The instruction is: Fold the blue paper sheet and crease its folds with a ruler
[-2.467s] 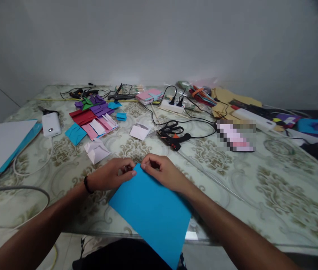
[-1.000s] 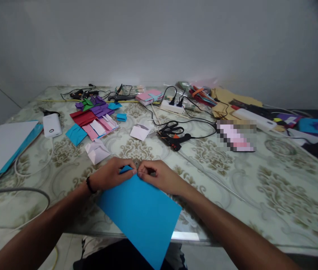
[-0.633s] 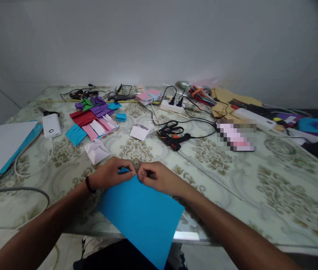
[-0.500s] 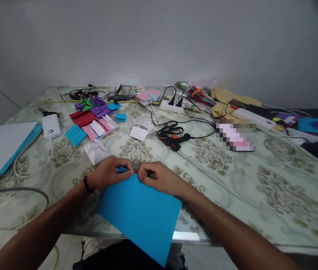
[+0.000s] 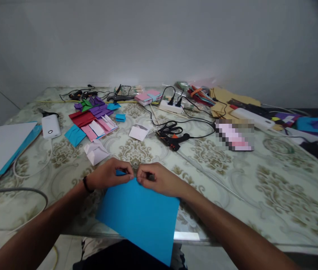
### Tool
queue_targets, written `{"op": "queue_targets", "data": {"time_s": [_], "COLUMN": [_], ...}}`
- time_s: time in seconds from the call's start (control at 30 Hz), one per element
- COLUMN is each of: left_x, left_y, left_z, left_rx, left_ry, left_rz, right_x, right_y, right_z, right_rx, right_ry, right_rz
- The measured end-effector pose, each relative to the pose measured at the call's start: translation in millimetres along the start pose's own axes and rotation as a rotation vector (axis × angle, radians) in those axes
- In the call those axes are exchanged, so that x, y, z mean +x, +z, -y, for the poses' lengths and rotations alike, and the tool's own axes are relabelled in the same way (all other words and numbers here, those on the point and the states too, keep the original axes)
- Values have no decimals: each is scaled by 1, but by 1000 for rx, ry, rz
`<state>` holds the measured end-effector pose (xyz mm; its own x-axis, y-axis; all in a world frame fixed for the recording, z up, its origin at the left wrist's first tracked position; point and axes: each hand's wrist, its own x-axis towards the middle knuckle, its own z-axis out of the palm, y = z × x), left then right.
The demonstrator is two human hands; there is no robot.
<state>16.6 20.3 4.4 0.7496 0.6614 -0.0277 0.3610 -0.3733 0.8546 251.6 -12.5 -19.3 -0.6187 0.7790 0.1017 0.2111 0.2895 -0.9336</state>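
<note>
A sheet of blue paper slants over the table's front edge, its lower part hanging above my lap. My left hand pinches the far edge of the sheet between thumb and fingers. Close beside it, my right hand pinches the same edge, the two sets of fingertips almost touching. A bit of blue shows behind my left fingers; whether the edge is folded there I cannot tell. Just beyond my left hand lies a folded white paper. A smaller white paper piece is farther off.
Folded coloured papers lie at the back left, near a white power bank. A black glue gun, scissors and a power strip with cables lie beyond my hands. A paper stack is at far left.
Both hands keep their pinch on the blue paper and have shifted very slightly. The sheet's lower corner has swung a little to the right.
</note>
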Motion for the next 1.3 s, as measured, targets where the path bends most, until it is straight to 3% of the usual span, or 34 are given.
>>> {"op": "queue_targets", "data": {"time_s": [0.27,0.73,1.3], "left_x": [-2,-1,-3], "left_y": [-3,0,-5], "left_z": [-1,0,-5], "left_rx": [-27,-45,-85], "left_ry": [17,85,97], "left_rz": [-15,67,37], "right_x": [-3,-2,-2], "right_y": [-1,-5,-7], "right_z": [-2,1,5], "right_rx": [-30,86,141], "right_ry": [-42,-51,-60], "right_rz": [54,207,261]}}
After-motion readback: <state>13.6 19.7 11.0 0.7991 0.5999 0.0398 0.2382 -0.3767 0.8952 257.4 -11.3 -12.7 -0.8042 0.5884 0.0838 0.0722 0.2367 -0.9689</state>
